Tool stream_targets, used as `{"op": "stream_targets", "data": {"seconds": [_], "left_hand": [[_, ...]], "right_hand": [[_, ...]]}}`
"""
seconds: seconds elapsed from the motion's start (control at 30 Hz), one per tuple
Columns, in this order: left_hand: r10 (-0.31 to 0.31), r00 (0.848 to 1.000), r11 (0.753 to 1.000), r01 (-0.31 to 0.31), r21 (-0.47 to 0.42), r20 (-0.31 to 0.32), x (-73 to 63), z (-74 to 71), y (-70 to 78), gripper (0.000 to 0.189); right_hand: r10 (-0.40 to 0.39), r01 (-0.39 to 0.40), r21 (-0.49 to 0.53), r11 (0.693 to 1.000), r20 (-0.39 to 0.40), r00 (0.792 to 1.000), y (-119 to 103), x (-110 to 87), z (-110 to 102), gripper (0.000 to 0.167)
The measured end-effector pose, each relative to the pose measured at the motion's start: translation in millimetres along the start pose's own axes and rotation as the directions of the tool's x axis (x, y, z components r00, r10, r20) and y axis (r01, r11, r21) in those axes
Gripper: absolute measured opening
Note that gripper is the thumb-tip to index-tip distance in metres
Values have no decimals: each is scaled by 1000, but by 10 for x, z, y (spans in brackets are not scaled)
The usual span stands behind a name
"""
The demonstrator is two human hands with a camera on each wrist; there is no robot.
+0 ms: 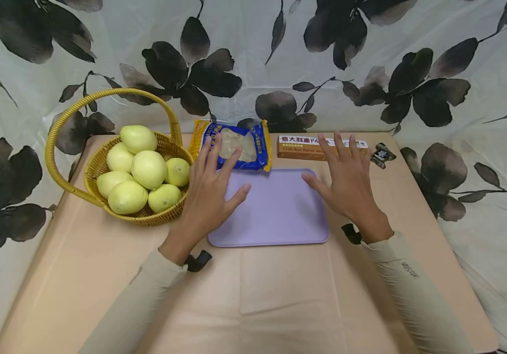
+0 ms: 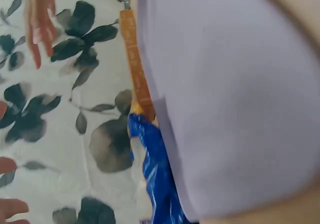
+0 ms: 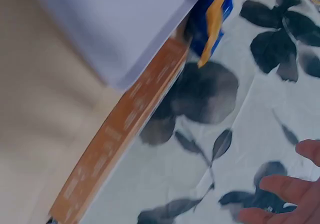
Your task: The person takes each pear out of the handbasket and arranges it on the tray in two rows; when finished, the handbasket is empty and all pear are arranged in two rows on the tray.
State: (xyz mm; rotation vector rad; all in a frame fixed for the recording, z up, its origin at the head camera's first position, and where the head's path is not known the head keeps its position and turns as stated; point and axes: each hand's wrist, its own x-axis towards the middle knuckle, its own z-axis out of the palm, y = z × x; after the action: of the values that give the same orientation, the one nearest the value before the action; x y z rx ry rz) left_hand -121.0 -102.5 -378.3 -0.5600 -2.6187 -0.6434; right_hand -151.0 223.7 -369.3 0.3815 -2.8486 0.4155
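Observation:
Both hands are held above the table, fingers spread and holding nothing. My left hand [image 1: 209,194] is over the left side of a lilac tray [image 1: 275,211], its fingertips in front of a blue and yellow bag [image 1: 253,147] with pale contents in a clear window. My right hand [image 1: 348,182] is by the tray's right edge, partly covering a brown pasta box [image 1: 297,149] labelled crab roe flavor. In the right wrist view its fingers [image 3: 290,186] appear apart from the box [image 3: 120,134]. A small black wrapped packet [image 1: 383,155] lies beyond that hand.
A yellow woven basket [image 1: 147,220] with a tall arched handle [image 1: 50,147] stands at the left, piled with several pale green fruits [image 1: 149,169]. Floral cloth [image 1: 244,73] hangs behind the table [image 1: 280,295], close to the bag and box.

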Motion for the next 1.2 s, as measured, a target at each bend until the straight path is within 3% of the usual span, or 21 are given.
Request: {"op": "stream_targets", "data": {"seconds": [0.07,0.17,0.3,0.37,0.43,0.53,0.67,0.7,0.77,0.87,1.07,1.13,1.2], "left_hand": [[-16,994,999,10,-51,-110,-141,-124,-43,69],[-64,968,993,38,-111,-244,-370,-286,-124,61],[-150,908,984,96,-153,-391,-669,-448,-253,57],[-198,868,977,134,-168,-456,-803,-513,-313,56],[-255,818,965,183,-186,-516,-931,-570,-360,56],[-357,727,934,262,-242,-587,-1085,-649,-388,54],[-502,610,865,351,-359,-613,-1234,-729,-378,51],[-540,588,842,372,-391,-602,-1267,-735,-388,52],[-607,558,794,403,-455,-565,-1333,-729,-443,55],[-697,541,712,445,-544,-470,-1426,-677,-589,65],[-807,545,506,439,-743,-228,-1521,-610,-802,81],[-818,549,449,426,-785,-171,-1535,-596,-830,83],[-823,553,410,419,-810,-130,-1542,-583,-850,82]], "right_hand": [[-39,40,31,999,-22,999,-91,12,19,94],[-93,96,63,993,-49,994,-243,22,51,95],[-151,158,110,981,-63,986,-443,28,87,96],[-177,186,136,973,-71,982,-528,31,106,96],[-208,220,156,963,-91,974,-602,38,129,96],[-249,269,184,945,-127,960,-702,44,173,94],[-286,317,229,920,-157,945,-839,49,239,91],[-292,324,245,914,-161,943,-875,51,254,91],[-300,336,269,903,-166,939,-949,61,281,90],[-310,348,299,889,-168,936,-1058,77,314,90],[-339,370,326,870,-151,929,-1250,94,403,88],[-353,385,333,861,-153,923,-1312,105,444,86],[-369,401,346,848,-158,916,-1377,124,488,85]]}}
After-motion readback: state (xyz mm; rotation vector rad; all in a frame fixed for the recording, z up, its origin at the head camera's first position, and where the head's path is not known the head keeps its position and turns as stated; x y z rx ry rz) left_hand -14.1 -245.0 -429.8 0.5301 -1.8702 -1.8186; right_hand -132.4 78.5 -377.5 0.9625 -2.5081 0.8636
